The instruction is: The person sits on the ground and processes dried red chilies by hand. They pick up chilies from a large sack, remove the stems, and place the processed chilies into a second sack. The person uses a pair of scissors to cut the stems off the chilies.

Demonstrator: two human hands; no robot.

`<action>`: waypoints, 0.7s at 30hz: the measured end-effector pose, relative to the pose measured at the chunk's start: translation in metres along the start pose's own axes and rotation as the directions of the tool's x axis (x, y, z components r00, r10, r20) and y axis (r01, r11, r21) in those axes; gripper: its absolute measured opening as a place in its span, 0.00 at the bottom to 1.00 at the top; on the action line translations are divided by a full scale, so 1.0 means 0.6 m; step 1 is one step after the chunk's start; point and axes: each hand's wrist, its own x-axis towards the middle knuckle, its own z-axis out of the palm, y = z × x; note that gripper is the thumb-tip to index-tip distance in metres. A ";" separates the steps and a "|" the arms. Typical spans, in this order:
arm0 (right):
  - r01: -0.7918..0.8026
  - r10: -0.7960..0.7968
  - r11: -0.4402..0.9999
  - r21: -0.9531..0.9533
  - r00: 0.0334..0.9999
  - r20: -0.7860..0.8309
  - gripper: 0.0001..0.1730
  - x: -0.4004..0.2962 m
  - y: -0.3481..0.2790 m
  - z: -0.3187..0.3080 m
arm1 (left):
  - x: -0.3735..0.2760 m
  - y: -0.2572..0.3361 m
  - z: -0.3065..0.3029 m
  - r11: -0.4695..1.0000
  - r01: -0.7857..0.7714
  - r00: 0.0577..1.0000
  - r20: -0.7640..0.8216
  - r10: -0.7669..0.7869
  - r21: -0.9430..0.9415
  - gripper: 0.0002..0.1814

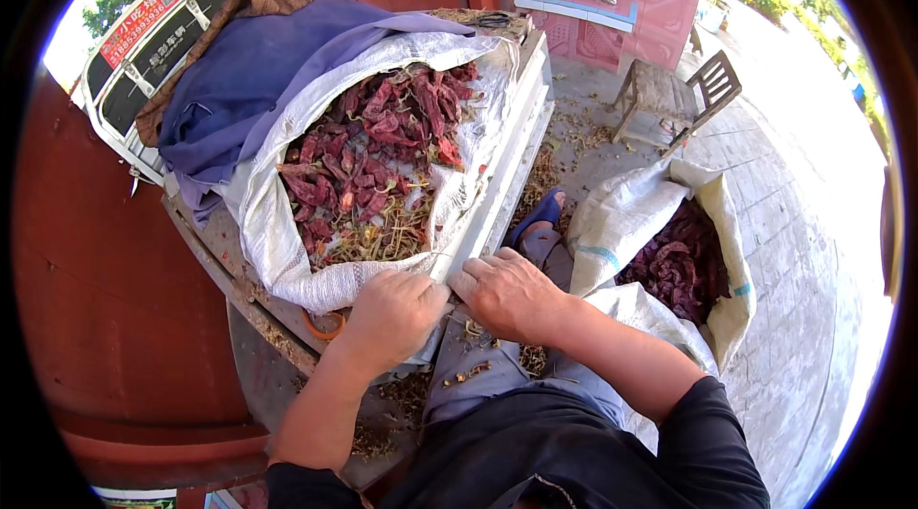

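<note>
Both my hands meet at the near corner of a white woven sack (315,287) lying on a vehicle's flat bed. My left hand (401,315) is closed on the sack's rolled edge. My right hand (505,294) has bent fingers against the bed's pale metal rim (477,236), close to my left; whether it holds anything is hidden. The sack lies spread with dried red chili peppers (380,129) and a heap of loose stems (387,229) near my hands. At my right stands an upright woven sack (631,215) with dark dried chilies (678,265) inside.
A blue-purple cloth (244,79) covers the sack's far side. An orange ring (324,326) lies on the bed by my left wrist. Beyond the upright sack is a wooden chair (660,97). Scraps litter the floor; stems rest on my trousers (473,365).
</note>
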 end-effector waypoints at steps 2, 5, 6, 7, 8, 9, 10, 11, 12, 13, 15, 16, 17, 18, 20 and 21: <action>-0.003 -0.004 0.999 0.048 0.992 0.128 0.09 -0.006 0.008 0.004 | 0.001 0.003 -0.002 0.999 -0.039 0.999 0.024 0.040 -0.025 0.06; 0.073 -0.094 0.980 0.184 0.990 0.104 0.10 -0.014 0.025 0.002 | 0.002 0.004 -0.005 0.997 -0.035 0.999 0.010 0.036 -0.066 0.06; 0.066 -0.083 0.957 0.283 0.995 0.049 0.11 -0.016 0.030 0.010 | 0.008 0.007 -0.011 0.998 -0.021 1.000 -0.012 0.020 -0.067 0.06; 0.069 -0.072 0.922 0.380 0.997 -0.007 0.12 -0.018 0.035 0.018 | 0.012 0.009 -0.013 0.998 -0.007 0.999 -0.034 0.005 -0.069 0.06; 0.044 -0.007 0.855 0.517 0.997 -0.073 0.13 -0.021 0.035 0.036 | 0.015 0.011 -0.010 0.997 0.013 0.996 -0.087 -0.020 -0.078 0.05; -0.058 0.117 0.736 0.674 0.992 -0.043 0.16 -0.024 0.023 0.040 | 0.017 0.014 -0.002 0.995 0.037 0.989 -0.138 -0.049 -0.091 0.05; -0.130 0.243 0.565 0.815 0.970 -0.014 0.18 -0.027 0.010 0.043 | 0.020 0.017 0.006 0.993 0.057 0.979 -0.189 -0.077 -0.106 0.05; -0.160 0.363 0.372 0.914 0.932 0.016 0.21 -0.030 -0.003 0.045 | 0.022 0.019 0.018 0.989 0.094 0.967 -0.226 -0.119 -0.116 0.05; -0.218 0.489 0.127 0.968 0.863 0.130 0.21 -0.028 -0.017 0.049 | 0.021 0.022 0.032 0.983 0.131 0.952 -0.262 -0.160 -0.125 0.06; -0.144 0.568 -0.062 0.988 0.809 0.153 0.20 -0.030 -0.016 0.058 | 0.020 0.025 0.044 0.977 0.166 0.934 -0.296 -0.200 -0.136 0.07; -0.007 0.654 -0.220 0.975 0.741 0.153 0.20 -0.046 0.007 0.069 | 0.012 0.038 0.061 0.957 0.225 0.948 -0.186 -0.258 -0.181 0.09; 0.022 0.664 -0.241 0.970 0.733 0.148 0.20 -0.056 0.018 0.071 | 0.010 0.040 0.065 0.945 0.260 0.948 -0.132 -0.289 -0.197 0.11; -0.011 0.661 -0.211 0.977 0.735 0.151 0.20 -0.070 0.026 0.067 | 0.013 0.042 0.067 0.947 0.268 0.958 -0.061 -0.282 -0.177 0.11; -0.045 0.663 -0.179 0.983 0.733 0.154 0.20 -0.086 0.034 0.062 | 0.017 0.044 0.070 0.949 0.272 0.962 0.012 -0.274 -0.161 0.11; -0.122 0.670 -0.128 0.984 0.722 0.176 0.19 -0.116 0.045 0.054 | 0.026 0.029 0.069 0.944 0.300 0.952 -0.014 -0.305 -0.141 0.12; -0.152 0.677 -0.111 0.982 0.711 0.187 0.19 -0.129 0.046 0.057 | 0.034 -0.001 0.068 0.936 0.318 0.936 -0.106 -0.335 -0.150 0.13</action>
